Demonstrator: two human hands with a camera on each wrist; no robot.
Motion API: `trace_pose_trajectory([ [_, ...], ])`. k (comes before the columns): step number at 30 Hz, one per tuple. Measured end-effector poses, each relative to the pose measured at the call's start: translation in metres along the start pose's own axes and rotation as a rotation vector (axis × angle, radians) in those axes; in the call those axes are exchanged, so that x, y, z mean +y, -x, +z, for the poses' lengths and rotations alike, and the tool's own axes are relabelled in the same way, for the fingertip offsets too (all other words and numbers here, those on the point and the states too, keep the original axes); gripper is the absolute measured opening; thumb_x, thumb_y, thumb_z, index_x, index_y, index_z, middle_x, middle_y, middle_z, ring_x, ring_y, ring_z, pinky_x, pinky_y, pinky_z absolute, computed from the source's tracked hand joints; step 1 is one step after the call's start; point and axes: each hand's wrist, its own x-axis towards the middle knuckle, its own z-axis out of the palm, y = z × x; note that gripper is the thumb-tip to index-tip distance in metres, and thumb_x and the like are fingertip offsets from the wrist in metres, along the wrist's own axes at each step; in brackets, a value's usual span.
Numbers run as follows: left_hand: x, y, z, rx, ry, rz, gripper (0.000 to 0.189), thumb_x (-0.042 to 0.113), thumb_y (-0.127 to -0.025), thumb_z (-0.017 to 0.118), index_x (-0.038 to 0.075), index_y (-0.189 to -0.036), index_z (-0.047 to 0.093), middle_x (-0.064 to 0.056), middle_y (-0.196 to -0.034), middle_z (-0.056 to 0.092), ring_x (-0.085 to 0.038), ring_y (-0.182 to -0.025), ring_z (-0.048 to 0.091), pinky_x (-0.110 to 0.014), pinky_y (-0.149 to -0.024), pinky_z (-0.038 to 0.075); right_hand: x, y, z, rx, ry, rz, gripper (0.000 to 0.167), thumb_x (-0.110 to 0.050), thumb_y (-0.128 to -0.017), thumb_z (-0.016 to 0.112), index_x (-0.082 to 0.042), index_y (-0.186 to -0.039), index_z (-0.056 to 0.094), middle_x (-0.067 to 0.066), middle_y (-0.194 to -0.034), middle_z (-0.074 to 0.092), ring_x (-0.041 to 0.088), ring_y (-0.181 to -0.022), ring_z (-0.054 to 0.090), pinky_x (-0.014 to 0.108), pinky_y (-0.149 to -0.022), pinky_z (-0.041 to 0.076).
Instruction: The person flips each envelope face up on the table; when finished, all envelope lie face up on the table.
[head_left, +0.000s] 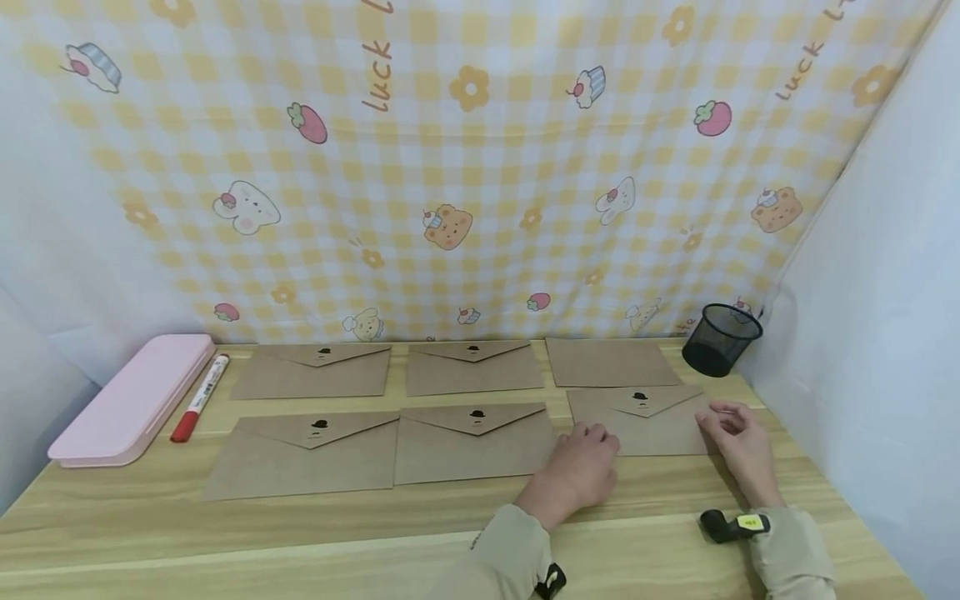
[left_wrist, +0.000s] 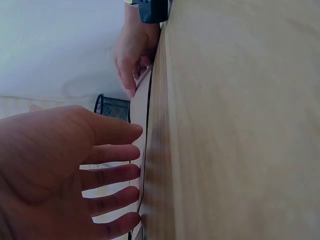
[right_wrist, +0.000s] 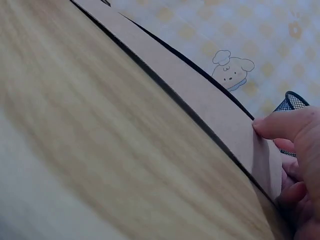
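At the right end of the front row lies a brown paper envelope (head_left: 637, 429), its pointed flap marked with a small black hat print. My right hand (head_left: 742, 446) pinches the right end of that envelope; in the right wrist view the thumb (right_wrist: 272, 125) lies on its paper (right_wrist: 210, 100) and the other fingers curl at the end edge. Over its left end is my left hand (head_left: 577, 471). The left wrist view shows that hand's fingers (left_wrist: 112, 177) straight and spread, tips at the paper. Left of it lies another flapped envelope (head_left: 465, 454).
Further envelopes lie in two rows, including a front-left one (head_left: 300, 471) and a back-right one (head_left: 611, 367) with no flap showing. A black mesh pen cup (head_left: 716, 346) stands tilted at the back right. At left lie a pink case (head_left: 135, 400) and a red-capped marker (head_left: 201, 398).
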Motion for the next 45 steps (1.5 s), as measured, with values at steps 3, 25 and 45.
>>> trace_pose_trajectory([
  [3, 0.0019, 0.0005, 0.0, -0.002, -0.024, 0.002, 0.025, 0.028, -0.093, 0.055, 0.021, -0.117, 0.059, 0.008, -0.112, 0.053, -0.012, -0.105, 0.046, -0.031, -0.082, 0.041, 0.0002, 0.0005, -0.0009, -0.018, 0.021, 0.001, 0.043, -0.03, -0.088, 0.065, 0.001, -0.116, 0.053, -0.007, -0.09, 0.064, -0.014, -0.077, 0.048, 0.01, -0.067, 0.036],
  [25, 0.0026, 0.0009, 0.0008, 0.034, -0.065, -0.008, 0.015, 0.033, -0.091, 0.058, 0.022, -0.1, 0.063, 0.01, -0.097, 0.054, -0.01, -0.093, 0.047, -0.03, -0.072, 0.04, 0.0, -0.0013, 0.0002, -0.01, 0.089, -0.003, 0.034, -0.027, -0.087, 0.066, 0.0, -0.106, 0.061, -0.002, -0.092, 0.062, -0.015, -0.075, 0.045, 0.014, -0.071, 0.033],
  [45, 0.0002, -0.0004, 0.0021, 0.052, -0.054, 0.007, 0.013, 0.031, -0.091, 0.058, 0.021, -0.098, 0.062, 0.008, -0.094, 0.053, -0.011, -0.089, 0.045, -0.028, -0.067, 0.038, 0.0014, -0.0024, 0.0018, -0.014, 0.131, -0.018, 0.028, -0.027, -0.092, 0.058, -0.001, -0.102, 0.064, 0.007, -0.094, 0.064, -0.016, -0.075, 0.044, 0.013, -0.07, 0.034],
])
